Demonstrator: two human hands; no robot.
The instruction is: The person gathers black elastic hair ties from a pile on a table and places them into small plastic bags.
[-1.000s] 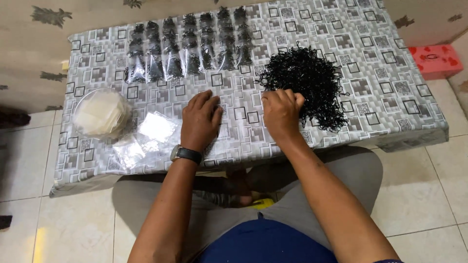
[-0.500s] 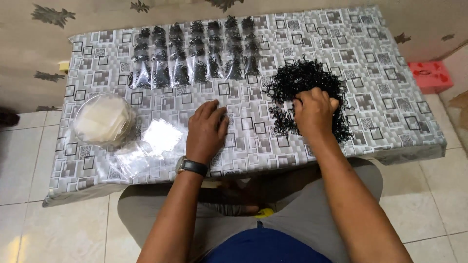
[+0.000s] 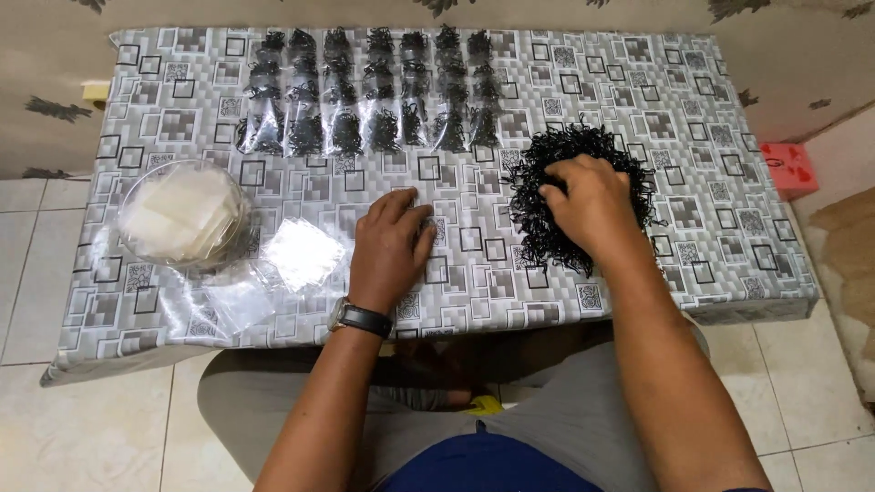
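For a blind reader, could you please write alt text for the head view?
The right hand rests on a pile of small black bands; the left hand lies flat on the patterned table, below rows of filled packets.

We saw a row of seven narrow clear plastic packets lined up side by side along the far edge of the table, each holding dark clumps of small black pieces. Near the left end stood a round clear bag stuffed with pale, flat empty pouches. Just beside it, toward the near edge, lay two loose square clear pouches, flat and empty. A red box sat on the floor off the right end.
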